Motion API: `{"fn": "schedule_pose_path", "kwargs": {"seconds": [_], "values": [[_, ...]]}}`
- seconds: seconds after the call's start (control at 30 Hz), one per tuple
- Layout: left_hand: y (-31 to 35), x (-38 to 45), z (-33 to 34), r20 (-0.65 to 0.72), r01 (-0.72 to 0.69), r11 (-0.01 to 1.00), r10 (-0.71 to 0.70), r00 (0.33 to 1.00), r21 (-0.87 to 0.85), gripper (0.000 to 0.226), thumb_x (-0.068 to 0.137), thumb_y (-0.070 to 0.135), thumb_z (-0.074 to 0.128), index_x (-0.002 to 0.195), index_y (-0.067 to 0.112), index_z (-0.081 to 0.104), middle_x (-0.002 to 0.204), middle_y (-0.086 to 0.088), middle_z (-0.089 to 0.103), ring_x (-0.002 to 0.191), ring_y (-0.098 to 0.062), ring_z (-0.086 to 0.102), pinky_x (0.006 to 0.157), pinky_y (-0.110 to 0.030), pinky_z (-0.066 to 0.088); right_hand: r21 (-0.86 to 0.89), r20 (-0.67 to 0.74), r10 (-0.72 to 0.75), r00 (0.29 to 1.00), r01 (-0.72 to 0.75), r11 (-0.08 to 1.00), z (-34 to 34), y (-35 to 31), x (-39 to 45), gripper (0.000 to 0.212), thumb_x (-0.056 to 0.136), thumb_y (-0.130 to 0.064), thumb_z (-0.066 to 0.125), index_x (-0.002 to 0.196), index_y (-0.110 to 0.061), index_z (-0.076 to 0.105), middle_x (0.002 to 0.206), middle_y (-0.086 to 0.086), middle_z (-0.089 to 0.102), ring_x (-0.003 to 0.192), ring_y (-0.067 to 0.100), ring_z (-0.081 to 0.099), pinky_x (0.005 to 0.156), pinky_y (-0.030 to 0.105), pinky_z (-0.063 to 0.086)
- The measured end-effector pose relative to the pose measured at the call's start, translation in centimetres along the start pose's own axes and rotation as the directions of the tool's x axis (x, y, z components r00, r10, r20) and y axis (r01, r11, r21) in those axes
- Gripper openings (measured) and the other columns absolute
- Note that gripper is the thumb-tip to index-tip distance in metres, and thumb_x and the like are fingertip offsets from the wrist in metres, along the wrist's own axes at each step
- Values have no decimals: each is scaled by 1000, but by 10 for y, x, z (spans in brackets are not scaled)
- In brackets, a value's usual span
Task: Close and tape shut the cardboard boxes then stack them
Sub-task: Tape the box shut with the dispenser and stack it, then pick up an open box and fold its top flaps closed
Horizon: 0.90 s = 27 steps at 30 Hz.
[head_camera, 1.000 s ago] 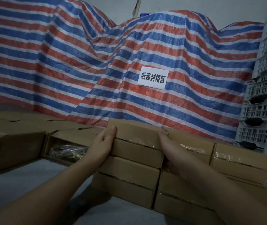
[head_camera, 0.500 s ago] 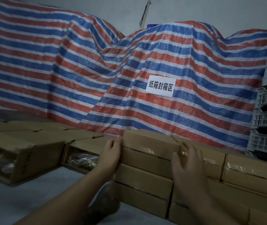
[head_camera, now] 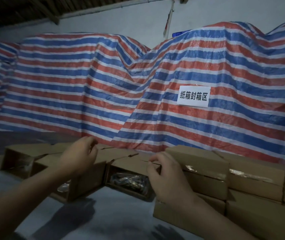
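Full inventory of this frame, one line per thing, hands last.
Taped boxes: several, brown, stacked at right.
Open boxes: at least three, brown, on their sides at centre-left, openings towards the camera.
Bagged contents: shiny, dim, inside the middle open box.
Tarp: one, red, white and blue stripes, draped behind.
Sign: one, white with black characters, on the tarp.
Work surface: grey, foreground.
Left hand: above the open boxes, fingers loosely curled.
Right hand: at the middle open box's right corner; grip unclear.

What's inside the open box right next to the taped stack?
The open box shows a clear plastic bag of dark and shiny metallic parts through its open front. The right hand covers its right end, and the dim interior hides what the parts are or how many there are.
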<state>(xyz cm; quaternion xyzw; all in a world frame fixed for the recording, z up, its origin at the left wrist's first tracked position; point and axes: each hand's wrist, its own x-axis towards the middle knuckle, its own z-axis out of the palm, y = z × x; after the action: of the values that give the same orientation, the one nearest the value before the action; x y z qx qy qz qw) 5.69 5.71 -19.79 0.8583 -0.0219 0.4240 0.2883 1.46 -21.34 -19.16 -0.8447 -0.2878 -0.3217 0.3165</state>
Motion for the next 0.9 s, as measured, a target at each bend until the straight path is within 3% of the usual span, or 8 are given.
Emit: {"fn": "schedule_pose_path", "kwargs": {"seconds": [0.13,0.27,0.37,0.47,0.57,0.67,0.8,0.9], "values": [[-48,9,-23,129,-26,950,-15,992,312,41,89,17,60,128,30,54,128,9,52,96,-4,51,79,-21,44,145,170,122,978,-147,978,38,-9,30,12,99,-39,52,107,-34,59,103,-14,60,87,2,59,67,19,44],[-86,10,-35,245,-78,833,-71,967,548,62,88,42,63,144,36,37,149,7,40,124,-13,47,99,-32,41,54,300,146,943,-169,984,81,-15,63,55,96,-50,50,146,-27,44,143,-9,47,113,8,50,89,27,43],[-112,13,-43,333,-32,803,-210,919,595,77,87,50,62,151,34,24,157,3,30,141,-20,33,115,-43,27,62,397,80,914,-114,992,120,-28,77,72,92,-58,52,153,-23,35,154,-3,39,127,16,47,104,33,42],[-129,11,-43,378,-14,782,-285,881,623,81,86,51,63,152,34,21,158,3,29,144,-20,29,118,-46,20,103,534,56,844,-131,986,157,-44,83,90,80,-69,59,154,-27,29,158,-2,33,131,17,40,98,30,36],[-141,7,-40,363,-36,776,-253,897,630,74,90,45,59,152,35,21,159,5,27,145,-17,27,118,-45,18,-57,544,29,838,2,998,189,-55,85,103,75,-75,62,156,-28,20,162,-1,23,145,24,26,115,47,30],[-145,5,-36,299,-30,826,-170,939,563,59,95,35,55,148,33,31,151,5,41,136,-14,40,116,-40,26,-164,521,-6,853,107,981,207,-58,84,90,82,-63,65,153,-26,26,158,5,26,146,30,22,118,58,23],[-144,0,-34,260,-69,848,-83,962,526,47,95,31,55,140,32,41,134,6,54,122,-11,51,109,-35,37,-181,428,-51,902,141,973,214,-58,80,36,94,-39,55,122,-16,55,125,10,51,121,30,44,107,51,40],[-143,-1,-35,241,-73,848,-65,968,524,46,94,29,56,138,32,44,132,7,55,120,-11,51,107,-34,39,-171,388,-78,918,155,973,210,-60,75,26,99,-30,44,107,-11,59,115,14,56,113,30,49,101,48,45]]}}
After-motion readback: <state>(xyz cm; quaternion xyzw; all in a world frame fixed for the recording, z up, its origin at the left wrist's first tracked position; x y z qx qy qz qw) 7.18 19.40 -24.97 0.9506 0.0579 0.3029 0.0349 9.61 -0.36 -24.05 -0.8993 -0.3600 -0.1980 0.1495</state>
